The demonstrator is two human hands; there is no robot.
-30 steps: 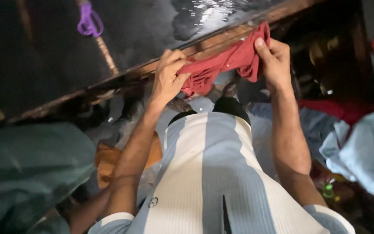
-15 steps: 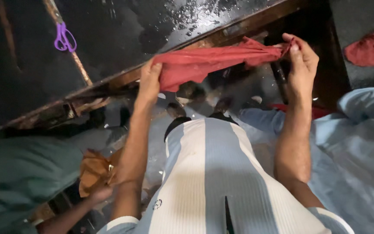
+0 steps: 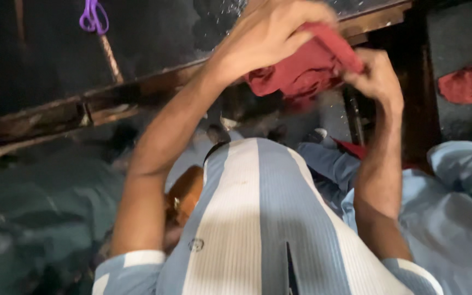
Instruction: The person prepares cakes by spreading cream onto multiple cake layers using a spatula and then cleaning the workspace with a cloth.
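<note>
The fingers of the left hand (image 3: 266,35) are curled down and clamped over the top of a crumpled dark-red cloth (image 3: 301,71), and the fingers of the right hand (image 3: 378,76) are pinched together on the cloth's right-hand end, so the fabric sits bunched between the two hands, held in the air just in front of the edge of a wet black worktop with a worn wooden rim (image 3: 137,90). The view is blurred, so which fingers carry the hold on the right side is not clear. With so much loose cloth gathered in a wad, a fold could slip out of the right-hand pinch and drop towards the heap of pale blue fabric (image 3: 454,196) below, where it might get mixed in with the other pieces. The worktop glistens with water, so a trailing corner that brushes it could soak up dirt or damp. The rough wooden rim looks splintered and could snag the weave if the cloth is dragged across it. Further out, a second red rag (image 3: 468,82) lies on a dark surface to the right, well apart, and purple-handled scissors (image 3: 91,16) rest on the worktop at upper left, far from both hands.
</note>
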